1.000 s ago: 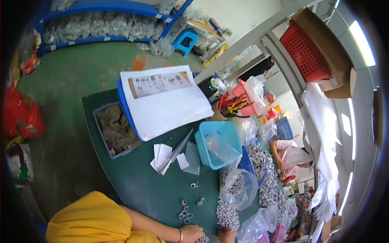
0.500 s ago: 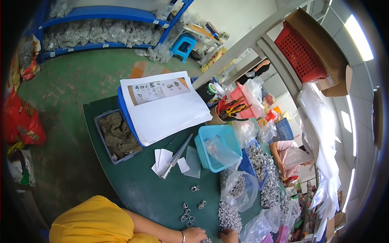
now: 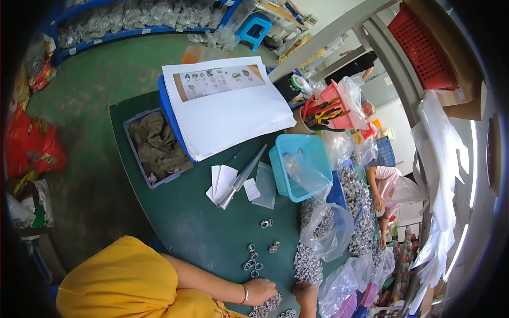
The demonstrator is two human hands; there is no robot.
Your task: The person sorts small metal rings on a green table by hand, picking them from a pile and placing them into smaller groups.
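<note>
My left hand (image 3: 261, 292), with a bangle on the wrist, is closed with curled fingers over a small heap of silvery metal rings (image 3: 269, 307). What its fingers hold is hidden. At the lower edge of a larger ring pile (image 3: 308, 265), my right hand (image 3: 306, 292) has its fingers bent together; I cannot make out what is in them. Several loose rings (image 3: 252, 262) lie left of the piles. Farther up are a pair of rings (image 3: 266, 223) and a small ring cluster (image 3: 274, 246). A tapered metal ring mandrel (image 3: 243, 177) rests beside white paper slips (image 3: 222, 183).
A turquoise basin (image 3: 302, 193) holds a clear bag. White sheets (image 3: 228, 124) cover a blue tray; a grey bin (image 3: 154, 180) with brown cloth stands left. Plastic bags (image 3: 339, 233), a blue tray of rings (image 3: 339, 199) and plier handles (image 3: 326, 116) line the right. Another person (image 3: 389, 188) works beyond.
The view has shifted, so the table things sit higher and both hands show more fully. My hands remain by the ring piles; the person across has lowered an arm toward the table.
</note>
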